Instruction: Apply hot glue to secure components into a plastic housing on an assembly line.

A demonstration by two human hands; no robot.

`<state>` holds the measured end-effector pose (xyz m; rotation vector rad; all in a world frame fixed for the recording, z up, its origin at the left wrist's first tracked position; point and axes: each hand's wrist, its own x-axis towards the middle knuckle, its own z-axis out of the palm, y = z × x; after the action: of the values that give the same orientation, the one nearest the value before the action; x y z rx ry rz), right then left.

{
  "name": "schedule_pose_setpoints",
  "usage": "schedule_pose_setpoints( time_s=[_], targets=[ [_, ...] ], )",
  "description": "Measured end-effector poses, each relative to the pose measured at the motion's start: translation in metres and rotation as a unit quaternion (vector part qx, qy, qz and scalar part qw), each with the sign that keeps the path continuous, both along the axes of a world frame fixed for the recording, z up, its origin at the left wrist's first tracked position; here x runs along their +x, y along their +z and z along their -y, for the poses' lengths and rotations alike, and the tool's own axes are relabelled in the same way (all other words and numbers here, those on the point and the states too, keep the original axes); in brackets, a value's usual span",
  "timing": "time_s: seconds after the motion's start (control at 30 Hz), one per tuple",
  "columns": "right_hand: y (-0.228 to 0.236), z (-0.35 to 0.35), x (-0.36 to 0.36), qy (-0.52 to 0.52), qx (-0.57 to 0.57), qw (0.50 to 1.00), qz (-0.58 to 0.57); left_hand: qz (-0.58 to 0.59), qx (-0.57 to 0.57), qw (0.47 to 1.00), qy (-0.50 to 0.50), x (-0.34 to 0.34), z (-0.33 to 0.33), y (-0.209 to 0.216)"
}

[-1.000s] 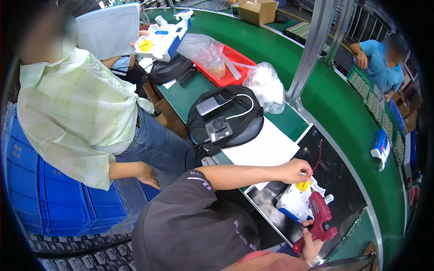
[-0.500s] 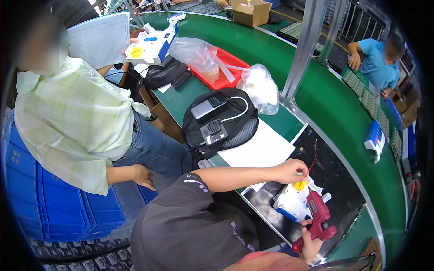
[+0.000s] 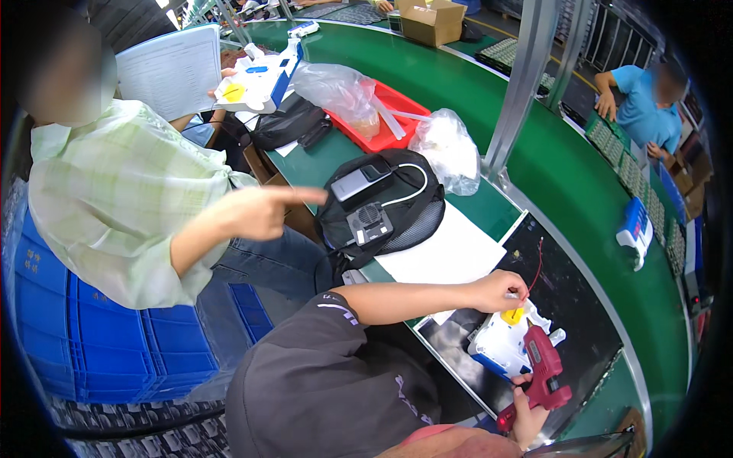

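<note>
My left hand (image 3: pixel 498 291) is closed in a pinch on a thin red wire (image 3: pixel 540 263), whose free end rises beyond the fingers. Just below the fingertips lies a white and blue plastic housing (image 3: pixel 489 345) with a yellow round piece (image 3: pixel 512 315) at its upper end. In my right hand (image 3: pixel 527 421) is a dark red glue gun (image 3: pixel 544 366), its fingers wrapped about the grip. The gun's nozzle points up at the housing, close to the yellow piece; whether it touches cannot be told.
The housing rests on a black work surface (image 3: pixel 584 324). Left of it are white paper (image 3: pixel 450 248), a black backpack (image 3: pixel 424 217) and a red tray (image 3: pixel 397 99). A metal post (image 3: pixel 521 91) stands beside the green conveyor (image 3: pixel 611 252). A co-worker's hand (image 3: pixel 263 214) reaches in from the left.
The co-worker on the left has raised a lowered arm and now points a finger toward the backpack. The whole view has shifted slightly; my hands keep nearly the same pose at the housing.
</note>
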<state>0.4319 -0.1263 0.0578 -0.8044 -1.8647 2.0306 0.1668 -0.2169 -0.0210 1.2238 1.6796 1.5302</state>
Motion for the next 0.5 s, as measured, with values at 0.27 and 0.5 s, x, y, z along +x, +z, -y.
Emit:
schedule_pose_setpoints(
  time_s=[0.27, 0.5],
  targets=[
    [-0.001, 0.001, 0.007, -0.012, 0.003, 1.000, 0.003, -0.004, 0.000, 1.000, -0.010, 0.007, -0.008, -0.007],
    [0.002, -0.003, -0.002, 0.033, 0.012, 0.999, 0.037, 0.017, 0.017, 0.999, 0.036, -0.003, 0.001, -0.018]
  ],
)
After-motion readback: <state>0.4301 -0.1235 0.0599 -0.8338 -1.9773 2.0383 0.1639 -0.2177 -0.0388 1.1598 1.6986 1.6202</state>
